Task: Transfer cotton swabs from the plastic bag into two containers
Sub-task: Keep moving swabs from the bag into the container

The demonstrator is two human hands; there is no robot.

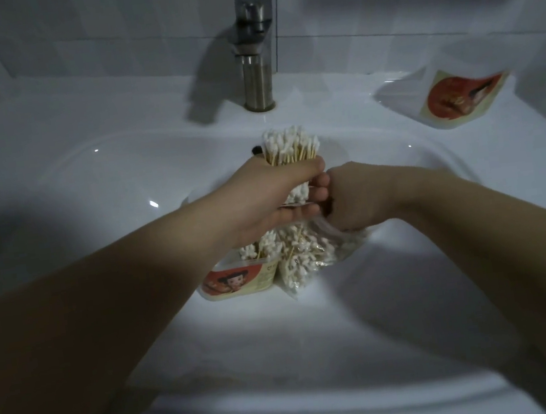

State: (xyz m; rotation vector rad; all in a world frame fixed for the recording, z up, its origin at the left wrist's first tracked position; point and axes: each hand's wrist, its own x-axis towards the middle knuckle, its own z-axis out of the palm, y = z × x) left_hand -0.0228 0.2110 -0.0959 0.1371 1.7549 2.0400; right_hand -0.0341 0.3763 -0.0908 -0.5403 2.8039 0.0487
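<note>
My left hand (273, 196) grips a thick bundle of cotton swabs (291, 146) with wooden sticks, their white tips pointing up over the sink basin. My right hand (349, 197) holds the clear plastic bag (308, 257) by its upper edge, right beside the left hand. The bag hangs down with many swabs inside. To its left in the basin stands a container (239, 279) with a red cartoon label, holding some swabs. Another container with the same label (450, 95) lies on the sink's right ledge; its inside is hidden.
A metal faucet (254, 54) rises at the back of the white sink (89, 181), just behind the raised bundle. Grey wall tiles stand behind. A dark overflow hole shows beside the bundle.
</note>
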